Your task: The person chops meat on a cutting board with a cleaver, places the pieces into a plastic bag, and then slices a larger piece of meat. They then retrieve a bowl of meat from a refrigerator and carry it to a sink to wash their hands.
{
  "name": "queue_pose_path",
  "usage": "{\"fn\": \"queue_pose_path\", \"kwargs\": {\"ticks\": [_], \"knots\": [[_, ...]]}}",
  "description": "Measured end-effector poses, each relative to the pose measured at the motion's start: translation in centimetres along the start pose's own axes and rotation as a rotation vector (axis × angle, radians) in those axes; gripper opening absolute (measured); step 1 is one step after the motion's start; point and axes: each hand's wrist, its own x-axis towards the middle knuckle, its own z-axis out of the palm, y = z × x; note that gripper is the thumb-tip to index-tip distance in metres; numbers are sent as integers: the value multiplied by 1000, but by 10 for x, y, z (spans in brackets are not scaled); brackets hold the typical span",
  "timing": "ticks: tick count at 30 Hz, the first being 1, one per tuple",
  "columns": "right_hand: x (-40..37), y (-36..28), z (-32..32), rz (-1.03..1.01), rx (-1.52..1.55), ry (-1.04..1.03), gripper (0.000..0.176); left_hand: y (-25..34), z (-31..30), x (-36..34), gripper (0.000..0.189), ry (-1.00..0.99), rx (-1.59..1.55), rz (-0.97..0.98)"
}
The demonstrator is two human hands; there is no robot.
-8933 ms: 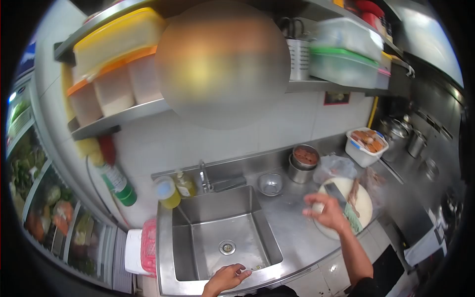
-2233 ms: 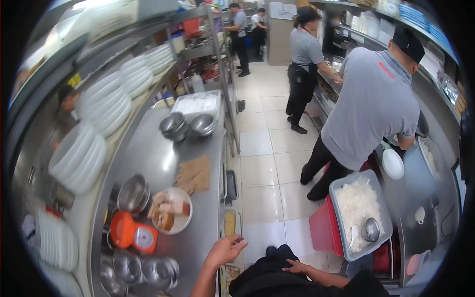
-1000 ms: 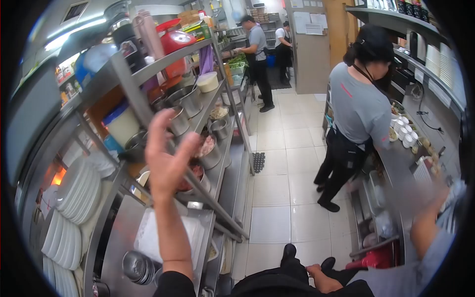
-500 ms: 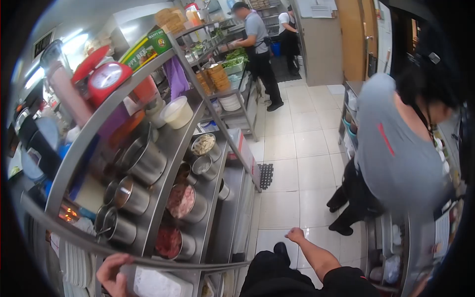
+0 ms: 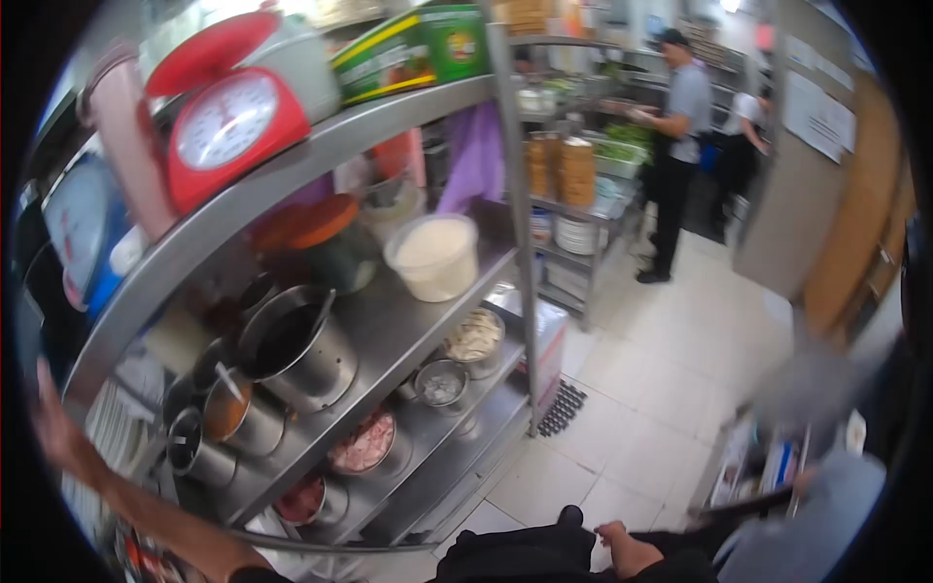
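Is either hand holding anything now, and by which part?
Nothing visible in the right hand, low against dark clothing. The left hand is blurred at the frame's edge beside the steel shelf rack; any grip cannot be told.

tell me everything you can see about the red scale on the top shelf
The scale is red, plastic by the look, with a round white dial facing out and a red pan on top. It stands upright at the front edge of the top steel shelf, between a pinkish container and a green box. The dial marks are too blurred to read. No hand touches it.
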Motion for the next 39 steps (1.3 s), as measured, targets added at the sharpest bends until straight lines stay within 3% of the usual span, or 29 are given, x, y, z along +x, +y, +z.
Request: {"fn": "queue_pose_path", "kwargs": {"ticks": [1, 3, 4, 5, 9, 10, 12, 13, 14, 15, 16, 17, 19, 22, 23, 24, 26, 27, 28, 29, 30, 31, 33, 35, 36, 37, 38, 39], "knots": [[67, 16, 8, 81, 64, -120, 31, -16, 13, 4, 34, -85, 396, -38], [13, -3, -47, -99, 338, -178, 34, 2, 5, 37, 45, -170, 552, -95], [44, 10, -65, -1034, 24, -148, 22, 53, -3, 77, 70, 167, 82, -671], [84, -2, -82, -1093, -56, -201, 22, 72, -13, 94, 97, 110, -56, -861], [198, -16, -137, -1840, -341, -109, 37, 67, -14, 113, 108, -48, -46, -1029], [209, -5, -137, -1748, -357, -188, 47, 67, -9, 118, 112, -150, -10, -1045], [177, -65, -152, -694, -659, 111, 33, 19, 13, 109, 125, -297, -23, -1008], [169, -83, -155, -598, -687, 177, 32, 3, 22, 107, 125, -349, -106, -991], [163, -100, -154, -612, -693, 256, 35, -56, 52, 79, 123, -387, -329, -944], [133, -128, -168, -659, -528, 254, 42, -6, 33, 109, 111, -388, -482, -1219], [119, -152, -171, -662, -422, 298, 37, 5, 25, 121, 92, -499, -548, -1137], [76, -178, -182, -725, -203, 300, 33, -5, 33, 113, 66, -414, -393, -947], [-12, -235, -205, -862, -67, 323, 30, 1, 28, 127, 43, -551, -373, -1021], [-119, -310, -227, -1144, 282, 164, 25, -8, 31, 116, 37, -419, -511, -896], [-175, -332, -242, -1302, 343, 123, 27, -43, 36, 104, 40, -407, -597, -796], [-216, -351, -253, -1355, 282, 96, 27, -23, 17, 118, 43, -501, -470, -995], [-306, -377, -276, -1622, 377, -116, 26, -54, 6, 94, 44, -420, -824, -836], [-349, -386, -285, -1825, 368, -94, 30, -68, -5, 84, 48, -439, -1098, -987], [-387, -394, -292, -2032, 343, -105, 33, -33, -28, 84, 50, -334, -1145, -1084], [-429, -397, -297, -2119, 318, -232, 41, -9, -52, 82, 49, -405, -1254, -1094], [-463, -401, -297, -2267, 273, -246, 50, -22, -61, 57, 47, -544, -1498, -1070], [-495, -406, -295, -2428, 317, -367, 58, 34, -72, 49, 48, -466, -1496, -989], [-549, -412, -281, -2649, 407, -365, 73, 148, -96, 36, 50, -310, -1478, -829], [-597, -413, -267, -2669, 519, -504, 81, 230, -97, 16, 61, -384, -1277, -789], [-615, -413, -264, -2678, 540, -495, 74, 276, -108, 23, 64, -434, -1254, -650], [-625, -414, -262, -2689, 559, -486, 67, 333, -135, 54, 66, -561, -1355, -1049], [-626, -413, -261, -2697, 549, -501, 67, 370, -136, 57, 71, -419, -1464, -1104], [-627, -413, -258, -2628, 409, -556, 61, 393, -141, 62, 75, -470, -1511, -1163]]}}
